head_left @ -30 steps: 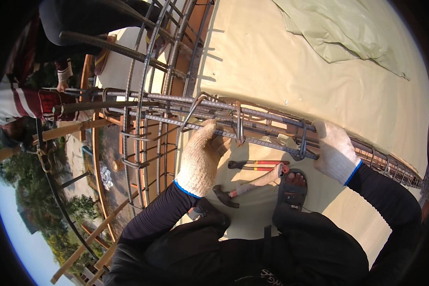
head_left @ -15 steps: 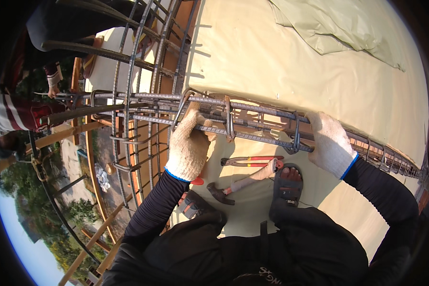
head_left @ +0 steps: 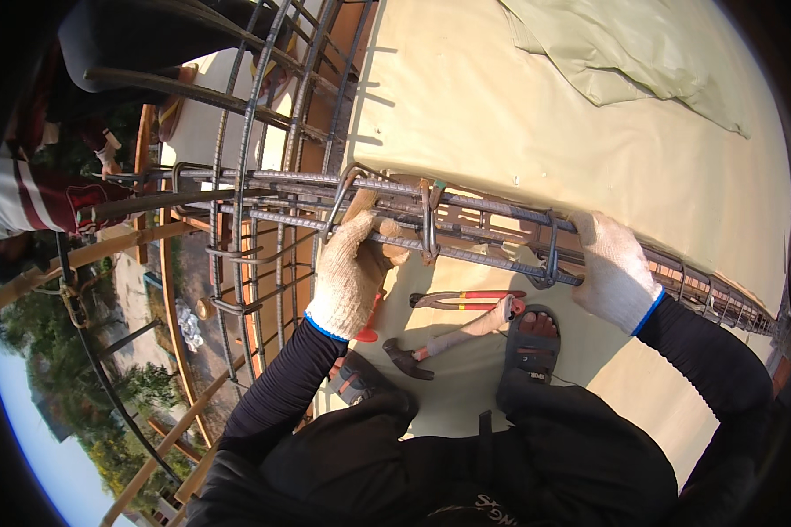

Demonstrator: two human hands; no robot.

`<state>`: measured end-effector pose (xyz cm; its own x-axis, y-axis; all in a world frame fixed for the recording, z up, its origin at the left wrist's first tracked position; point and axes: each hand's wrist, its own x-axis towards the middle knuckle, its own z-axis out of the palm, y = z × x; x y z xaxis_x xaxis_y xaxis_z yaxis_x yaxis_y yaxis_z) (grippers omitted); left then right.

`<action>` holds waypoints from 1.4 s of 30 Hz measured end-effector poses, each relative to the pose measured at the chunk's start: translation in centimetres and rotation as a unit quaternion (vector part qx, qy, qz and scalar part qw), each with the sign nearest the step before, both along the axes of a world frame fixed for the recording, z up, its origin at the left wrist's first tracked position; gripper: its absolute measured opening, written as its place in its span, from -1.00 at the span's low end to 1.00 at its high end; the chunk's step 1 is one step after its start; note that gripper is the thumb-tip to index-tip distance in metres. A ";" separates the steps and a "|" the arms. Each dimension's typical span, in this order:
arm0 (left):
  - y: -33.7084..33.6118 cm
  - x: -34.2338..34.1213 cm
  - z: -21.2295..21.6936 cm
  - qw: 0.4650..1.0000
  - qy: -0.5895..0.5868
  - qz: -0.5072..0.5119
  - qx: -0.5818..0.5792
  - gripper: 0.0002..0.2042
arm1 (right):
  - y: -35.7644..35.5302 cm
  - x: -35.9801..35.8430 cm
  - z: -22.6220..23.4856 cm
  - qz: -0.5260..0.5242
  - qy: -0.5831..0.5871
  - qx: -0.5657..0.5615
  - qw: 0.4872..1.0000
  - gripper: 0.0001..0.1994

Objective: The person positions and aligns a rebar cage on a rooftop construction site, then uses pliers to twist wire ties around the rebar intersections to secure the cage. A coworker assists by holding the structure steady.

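Where the pale slab ends at its left edge, a curved cage of vertical rebar rises past the drop, and another person's striped sleeve shows beyond it. A long rebar beam cage lies across the slab, its long axis running from the left edge toward the right edge and dipping slightly to the right; its left end pokes through the curved cage. The left hand, in a knit glove, is curled around the near lower bar of the beam cage, fingers closed on it just beside a stirrup loop. Below the beam cage, on the slab, lie red-handled pincers and a hammer, both near a sandalled foot. Further right, the gloved right hand grips the same near bar, fingers wrapped over it beside another stirrup. A crumpled tarp lies at the slab's far right corner.
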<state>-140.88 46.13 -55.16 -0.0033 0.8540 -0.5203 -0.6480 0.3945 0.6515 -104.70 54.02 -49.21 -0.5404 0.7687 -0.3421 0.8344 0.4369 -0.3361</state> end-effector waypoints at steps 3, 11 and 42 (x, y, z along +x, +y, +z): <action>-1.4 -2.3 -2.4 0.972 0.209 -0.108 -0.005 -0.50 | -0.2 0.0 -0.2 0.009 -0.011 0.011 1.000 -0.29; -1.9 1.7 -0.6 0.926 0.347 -0.138 0.061 -0.40 | -0.2 0.2 -0.6 0.001 -0.016 -0.012 1.000 -0.27; 0.1 4.3 -6.7 0.806 0.588 -0.028 0.060 -0.76 | -0.4 0.0 -0.2 -0.021 0.006 -0.037 0.999 -0.32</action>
<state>-136.57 46.22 -61.87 -0.3931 0.9142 -0.0984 0.4626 0.2891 0.8381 -104.69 53.59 -49.44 -0.5130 0.7637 -0.3918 0.8469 0.3759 -0.3762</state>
